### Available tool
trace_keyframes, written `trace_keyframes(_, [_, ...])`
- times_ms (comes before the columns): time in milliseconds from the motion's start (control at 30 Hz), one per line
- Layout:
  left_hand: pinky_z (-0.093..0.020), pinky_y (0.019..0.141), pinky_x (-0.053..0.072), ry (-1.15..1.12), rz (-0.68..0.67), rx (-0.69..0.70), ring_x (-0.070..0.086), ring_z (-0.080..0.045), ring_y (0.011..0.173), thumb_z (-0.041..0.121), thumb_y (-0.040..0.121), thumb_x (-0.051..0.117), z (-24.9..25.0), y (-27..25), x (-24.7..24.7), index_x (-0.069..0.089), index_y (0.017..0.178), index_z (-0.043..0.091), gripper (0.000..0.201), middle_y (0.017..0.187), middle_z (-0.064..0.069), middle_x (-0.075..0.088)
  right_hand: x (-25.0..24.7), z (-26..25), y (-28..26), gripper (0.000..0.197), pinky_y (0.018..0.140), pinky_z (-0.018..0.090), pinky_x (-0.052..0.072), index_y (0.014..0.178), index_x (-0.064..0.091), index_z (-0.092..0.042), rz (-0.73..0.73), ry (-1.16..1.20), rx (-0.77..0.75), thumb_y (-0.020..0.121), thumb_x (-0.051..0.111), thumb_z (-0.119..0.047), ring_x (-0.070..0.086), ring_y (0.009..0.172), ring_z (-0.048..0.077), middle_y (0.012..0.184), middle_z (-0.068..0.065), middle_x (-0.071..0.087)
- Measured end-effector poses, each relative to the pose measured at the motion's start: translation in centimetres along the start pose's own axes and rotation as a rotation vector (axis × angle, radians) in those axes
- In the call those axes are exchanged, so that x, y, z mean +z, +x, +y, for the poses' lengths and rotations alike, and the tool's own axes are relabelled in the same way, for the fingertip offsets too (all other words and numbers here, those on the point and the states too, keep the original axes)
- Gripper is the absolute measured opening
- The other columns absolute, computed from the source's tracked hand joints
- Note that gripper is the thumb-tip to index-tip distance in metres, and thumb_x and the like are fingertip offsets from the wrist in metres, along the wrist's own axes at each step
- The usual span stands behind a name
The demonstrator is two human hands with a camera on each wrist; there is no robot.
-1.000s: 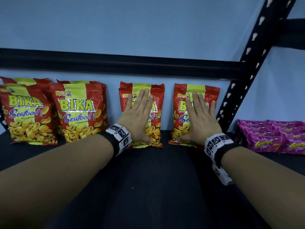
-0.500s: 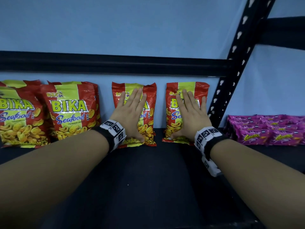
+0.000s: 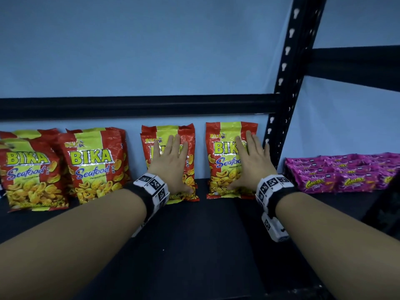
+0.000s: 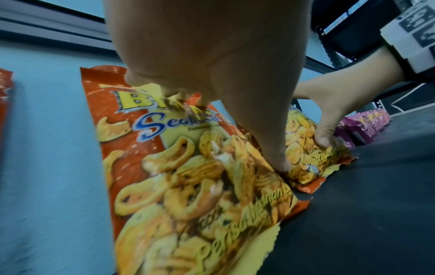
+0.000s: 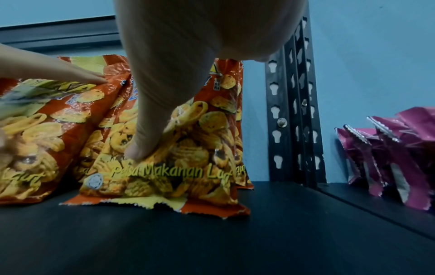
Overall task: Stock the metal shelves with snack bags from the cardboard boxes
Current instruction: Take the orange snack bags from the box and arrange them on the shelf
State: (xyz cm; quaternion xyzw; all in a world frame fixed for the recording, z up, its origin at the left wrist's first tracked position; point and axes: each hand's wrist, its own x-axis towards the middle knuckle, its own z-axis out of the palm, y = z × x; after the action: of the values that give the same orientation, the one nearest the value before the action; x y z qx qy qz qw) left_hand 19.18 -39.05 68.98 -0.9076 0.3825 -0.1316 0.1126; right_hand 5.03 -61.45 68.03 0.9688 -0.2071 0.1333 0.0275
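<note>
Red-and-yellow Bika Seafood snack bags stand upright against the blue wall on the black metal shelf (image 3: 194,245). My left hand (image 3: 171,163) lies flat with straight fingers on the front of the third bag (image 3: 149,146), and its thumb (image 4: 275,154) presses the bag's lower part. My right hand (image 3: 251,163) presses flat on the rightmost bag (image 3: 218,161) (image 5: 188,163) beside the upright post. Further bags stand behind each pressed bag. Two more stacks (image 3: 91,165) stand to the left. No cardboard box is in view.
A black perforated shelf post (image 3: 281,105) rises just right of my right hand. Beyond it, purple snack packs (image 3: 342,172) lie in rows on the neighbouring shelf. A black rear crossbar (image 3: 129,106) runs along the wall above the bags.
My right hand has slid toward the right side of its bag, uncovering the Bika name. The left hand stays flat on its bag. The view has shifted slightly.
</note>
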Motion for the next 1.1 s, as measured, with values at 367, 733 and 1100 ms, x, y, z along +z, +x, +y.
trace_keyframes(367, [-0.058, 0.126, -0.004, -0.008, 0.127, 0.181, -0.022, -0.03, 0.155, 0.088, 0.062, 0.069, 8.4, 3.2, -1.5, -0.016, 0.16, 0.006, 0.153, 0.167, -0.014, -0.024, 1.2, 2.3, -0.8, 0.176, 0.126, 0.061, 0.003, 0.156, -0.03, -0.024, -0.021, 0.043, 0.037, 0.04, 0.093, -0.071, -0.014, 0.157, 0.033, 0.166, 0.012, -0.027])
trace_keyframes(733, [-0.063, 0.124, -0.002, -0.031, 0.153, 0.123, -0.022, -0.032, 0.155, 0.085, 0.06, 0.073, 9.3, 4.3, -0.1, -0.026, 0.156, 0.005, 0.159, 0.165, -0.014, -0.03, 2.1, 2.6, -0.4, 0.176, 0.125, 0.049, 0.017, 0.156, -0.03, -0.028, -0.002, 0.307, 0.085, 0.038, 0.094, -0.071, 0.007, 0.158, 0.032, 0.172, 0.008, -0.006])
trace_keyframes(1100, [-0.059, 0.125, -0.002, -0.027, 0.13, 0.145, -0.025, -0.029, 0.154, 0.084, 0.065, 0.07, 7.8, 3.8, -0.3, -0.026, 0.156, 0.006, 0.154, 0.165, -0.012, -0.031, 3.3, 1.6, 0.8, 0.172, 0.115, 0.051, 0.043, 0.159, -0.008, -0.034, -0.019, 0.71, 0.163, 0.027, 0.096, -0.068, 0.044, 0.143, 0.022, 0.16, -0.001, 0.037])
